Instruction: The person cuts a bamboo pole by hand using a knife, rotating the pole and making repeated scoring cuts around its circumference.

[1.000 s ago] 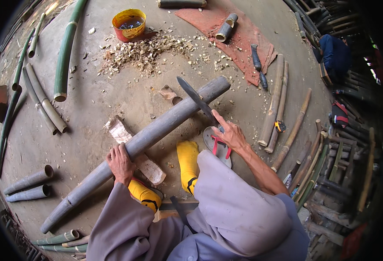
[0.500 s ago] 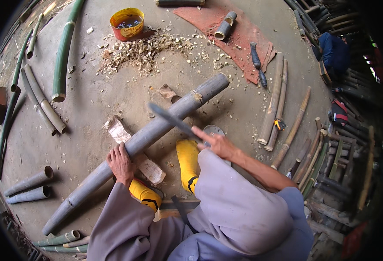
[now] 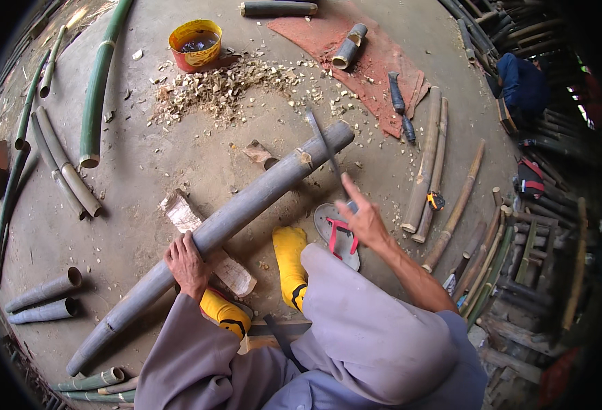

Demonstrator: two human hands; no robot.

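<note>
A thick grey bamboo pole (image 3: 260,199) slants across the ground before me, from the lower left up to the right. My left hand (image 3: 186,263) presses on its middle part, fingers curled over the top. In my right hand (image 3: 367,222) is a long-bladed knife (image 3: 325,142), one finger stretched along it. The blade points up and crosses the pole near its far end, beside a pale node; I cannot tell whether it touches. Under the pole lies a rough wood block (image 3: 231,272), and a short cut piece (image 3: 260,154) rests just beyond.
Wood chips (image 3: 212,92) lie heaped near a yellow-red bucket (image 3: 195,46) of dark liquid. A dark-handled tool (image 3: 398,102) rests on a red cloth (image 3: 376,82). Bamboo poles (image 3: 424,164) and a tape measure (image 3: 435,201) lie right, a flip-flop (image 3: 342,239) near my yellow-socked feet. Another person (image 3: 523,82) sits far right.
My right hand has moved right, and the knife has swung from pointing left to pointing upward, nearer the pole's far end. The flip-flop is now uncovered. My left hand stays on the pole.
</note>
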